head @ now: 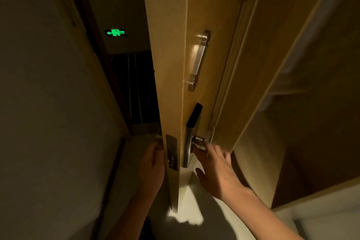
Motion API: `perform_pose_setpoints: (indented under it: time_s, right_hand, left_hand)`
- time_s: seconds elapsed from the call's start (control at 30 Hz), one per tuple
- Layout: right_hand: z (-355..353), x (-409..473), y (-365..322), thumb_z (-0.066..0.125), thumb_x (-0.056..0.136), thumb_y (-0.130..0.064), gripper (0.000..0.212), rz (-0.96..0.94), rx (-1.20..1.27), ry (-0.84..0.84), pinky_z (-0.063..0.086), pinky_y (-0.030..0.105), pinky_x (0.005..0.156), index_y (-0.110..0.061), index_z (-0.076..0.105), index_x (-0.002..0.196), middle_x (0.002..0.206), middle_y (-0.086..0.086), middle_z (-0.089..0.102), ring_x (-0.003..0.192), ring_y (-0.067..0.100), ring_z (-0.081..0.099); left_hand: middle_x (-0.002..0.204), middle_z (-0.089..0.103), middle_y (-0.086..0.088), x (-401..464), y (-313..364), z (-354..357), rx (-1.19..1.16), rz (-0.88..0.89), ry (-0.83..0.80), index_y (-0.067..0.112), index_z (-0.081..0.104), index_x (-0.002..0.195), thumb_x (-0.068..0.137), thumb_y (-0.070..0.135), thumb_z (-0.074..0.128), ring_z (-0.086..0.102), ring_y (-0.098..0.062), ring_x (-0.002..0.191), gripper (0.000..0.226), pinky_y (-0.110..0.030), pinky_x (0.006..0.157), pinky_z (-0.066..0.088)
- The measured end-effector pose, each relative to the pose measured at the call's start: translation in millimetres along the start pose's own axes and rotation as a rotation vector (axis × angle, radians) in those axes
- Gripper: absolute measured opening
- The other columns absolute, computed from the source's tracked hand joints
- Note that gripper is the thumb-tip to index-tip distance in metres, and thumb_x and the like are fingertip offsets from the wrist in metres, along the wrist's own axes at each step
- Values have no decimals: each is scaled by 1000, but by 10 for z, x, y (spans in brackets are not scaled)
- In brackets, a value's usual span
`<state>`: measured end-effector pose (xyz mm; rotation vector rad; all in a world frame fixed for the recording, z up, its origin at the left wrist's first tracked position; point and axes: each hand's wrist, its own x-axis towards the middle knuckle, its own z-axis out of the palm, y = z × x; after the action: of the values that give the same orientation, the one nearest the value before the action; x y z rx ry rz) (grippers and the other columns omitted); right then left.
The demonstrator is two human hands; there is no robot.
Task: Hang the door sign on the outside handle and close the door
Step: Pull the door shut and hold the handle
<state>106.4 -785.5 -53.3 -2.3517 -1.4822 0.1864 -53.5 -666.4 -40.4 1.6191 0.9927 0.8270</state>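
Observation:
The wooden door (171,64) stands ajar and I see it edge-on, with its latch plate (171,152) facing me. My left hand (153,161) reaches round to the door's outer side at handle height, its fingertips curled behind the edge. A small pale strip (158,136), perhaps the door sign, shows just above those fingers; the outside handle is hidden. My right hand (216,169) is on the inner side, fingers spread, with the fingertips at the silver inside lever (198,143).
A long silver pull bar (198,60) and a black block (194,115) sit higher on the door's inner face. A wooden wardrobe (272,103) stands close on the right, a plain wall (48,103) on the left. A green exit sign (116,32) glows in the dark corridor.

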Motion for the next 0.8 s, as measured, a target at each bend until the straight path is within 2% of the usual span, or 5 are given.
perform_pose_setpoints:
  time_s: [0.17,0.27,0.4,0.53,0.8]
  right_hand:
    - [194,476,-360,68,79,-42,74,-123,-11,-31,31,41,114,-42,30,142,142,-12,37,133,15,38]
    - [303,779,-524,64,77,-40,75,-244,-78,-71,27,46,113,-44,27,142,139,-14,38,129,10,39]
    - [461,1238,-736,61,78,-36,70,-282,-35,-166,17,49,115,-42,27,139,139,-12,42,133,11,35]
    - [557,1828,-837,54,84,-40,55,-270,-203,-199,6,51,116,-35,38,137,147,-9,37,142,14,23]
    - [963,2711,-1364,57,81,-40,40,-187,-288,-155,17,51,115,-27,50,119,124,-5,55,127,18,43]
  left_hand:
    - [90,67,8,283,366,-381,-142,122,103,35,58,113,95,40,47,64,2,80,21,-18,64,52]
    - [111,66,11,640,499,-601,-161,163,153,29,49,128,79,58,61,66,-8,96,58,-25,75,57]
    - [111,63,-5,1203,541,-852,-109,187,240,22,50,121,75,63,66,67,-21,94,64,-37,76,59]
    - [94,63,-9,1715,416,-1116,19,231,316,15,50,111,79,62,54,63,-19,76,57,-26,64,51]
    - [95,61,-1,2629,227,-1727,149,215,195,32,41,110,80,72,41,64,-14,73,49,-25,61,55]
